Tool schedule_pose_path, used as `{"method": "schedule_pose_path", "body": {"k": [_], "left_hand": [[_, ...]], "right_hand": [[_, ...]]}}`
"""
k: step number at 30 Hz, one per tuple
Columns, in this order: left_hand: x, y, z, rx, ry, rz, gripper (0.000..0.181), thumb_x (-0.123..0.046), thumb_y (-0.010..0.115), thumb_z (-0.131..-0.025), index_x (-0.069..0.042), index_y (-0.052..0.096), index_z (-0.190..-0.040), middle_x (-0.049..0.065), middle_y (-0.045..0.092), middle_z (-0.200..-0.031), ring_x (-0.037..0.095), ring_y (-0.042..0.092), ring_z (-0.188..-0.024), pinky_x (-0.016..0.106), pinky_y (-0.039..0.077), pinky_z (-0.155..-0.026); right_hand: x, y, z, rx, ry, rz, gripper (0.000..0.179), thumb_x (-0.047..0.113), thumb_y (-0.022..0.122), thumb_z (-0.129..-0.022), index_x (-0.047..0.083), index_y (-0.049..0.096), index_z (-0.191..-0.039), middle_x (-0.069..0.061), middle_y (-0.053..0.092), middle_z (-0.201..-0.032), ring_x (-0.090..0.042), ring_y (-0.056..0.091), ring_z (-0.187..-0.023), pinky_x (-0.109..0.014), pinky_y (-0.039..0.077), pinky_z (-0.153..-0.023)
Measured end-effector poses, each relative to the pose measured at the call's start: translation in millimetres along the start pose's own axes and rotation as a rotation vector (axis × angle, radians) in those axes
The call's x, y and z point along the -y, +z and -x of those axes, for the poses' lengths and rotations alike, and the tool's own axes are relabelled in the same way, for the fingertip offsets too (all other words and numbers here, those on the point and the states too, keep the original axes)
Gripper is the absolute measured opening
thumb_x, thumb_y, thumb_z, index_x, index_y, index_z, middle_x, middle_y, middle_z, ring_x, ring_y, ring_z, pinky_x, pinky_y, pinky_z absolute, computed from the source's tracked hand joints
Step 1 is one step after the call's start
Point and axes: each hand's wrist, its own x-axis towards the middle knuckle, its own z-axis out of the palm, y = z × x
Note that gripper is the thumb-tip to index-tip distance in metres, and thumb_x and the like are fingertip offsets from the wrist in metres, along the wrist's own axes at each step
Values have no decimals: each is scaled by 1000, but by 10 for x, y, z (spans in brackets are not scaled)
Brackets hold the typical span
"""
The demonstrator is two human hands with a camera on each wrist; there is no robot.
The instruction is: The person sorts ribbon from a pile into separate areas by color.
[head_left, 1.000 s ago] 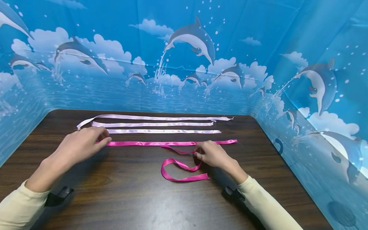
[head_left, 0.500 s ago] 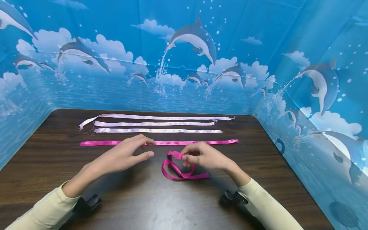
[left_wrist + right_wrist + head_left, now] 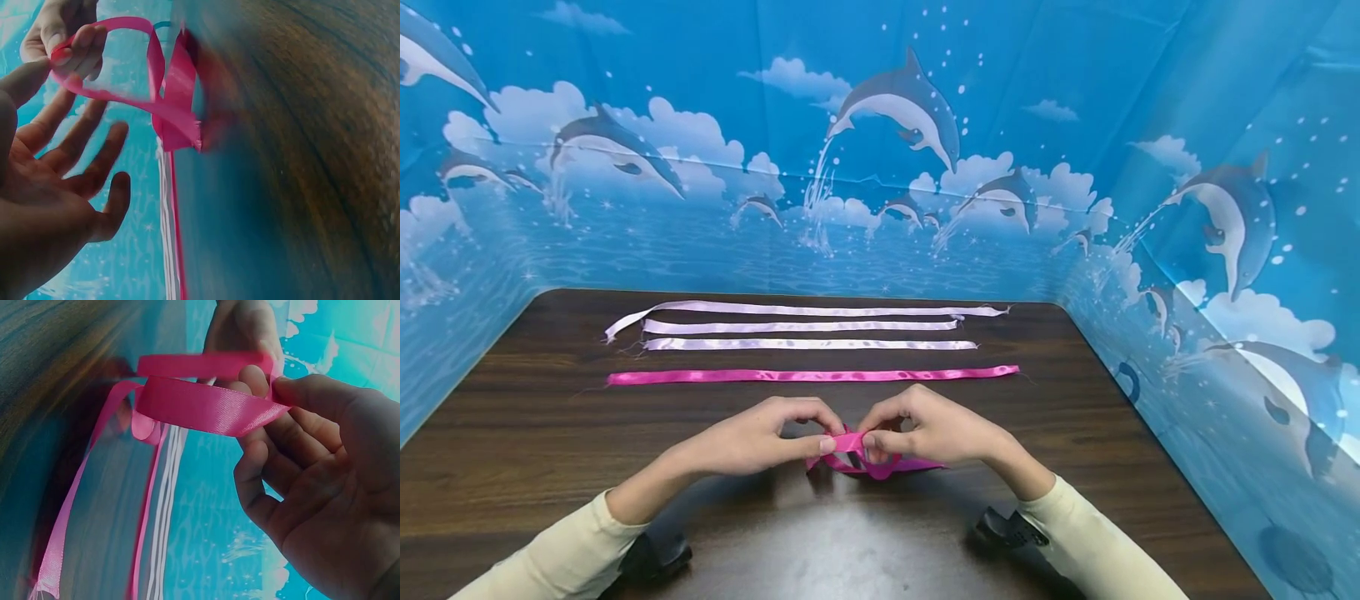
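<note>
A loose pink satin ribbon (image 3: 850, 442) is looped between both hands, low over the table's middle. My left hand (image 3: 767, 435) pinches it between thumb and forefinger, the other fingers spread in the left wrist view. Close beside it, my right hand (image 3: 938, 427) pinches the same ribbon (image 3: 194, 406) with thumb and fingertips. One frayed end of it trails toward the table in the right wrist view. Just beyond the hands lies a second pink ribbon (image 3: 812, 376), straight from left to right.
Farther back, three pale lilac ribbons lie roughly parallel: a near one (image 3: 812, 344), a middle one (image 3: 805, 327) and a far one (image 3: 820, 311), its left end bent forward. A blue dolphin-print sheet (image 3: 865, 233) borders the dark wooden table (image 3: 535, 467).
My left hand has left the straight pink ribbon's left end, moved right and nearer, and taken hold of the loose one. My right hand has drawn that ribbon slightly left and nearer.
</note>
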Motion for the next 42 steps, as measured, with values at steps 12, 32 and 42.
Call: {"method": "schedule_pose_path", "body": {"k": [12, 32, 42], "left_hand": [[13, -82, 161, -78, -48, 54, 10, -27, 65, -102, -22, 72, -107, 2, 69, -93, 20, 57, -84, 35, 48, -72], [135, -353, 415, -161, -51, 39, 7, -20, 64, -103, -21, 70, -106, 5, 62, -85, 20, 56, -75, 34, 48, -64], [470, -716, 574, -244, -43, 66, 7, -13, 61, -104, -13, 68, -105, 13, 61, -87, 30, 56, -78, 39, 48, -68]], "right_hand": [[-26, -44, 29, 15, 60, 35, 22, -1, 59, -96, 9, 75, -107, 5, 71, -84, -6, 55, -68, -24, 42, -56], [-165, -422, 201, -109, 145, 82, 29, -8, 54, -93, 11, 72, -103, 2, 71, -80, -20, 65, -74, -36, 52, -67], [-333, -570, 276, -137, 210, 28, 30, -11, 52, -93, 9, 72, -103, -9, 70, -83, -24, 60, -72, -32, 48, -64]]}}
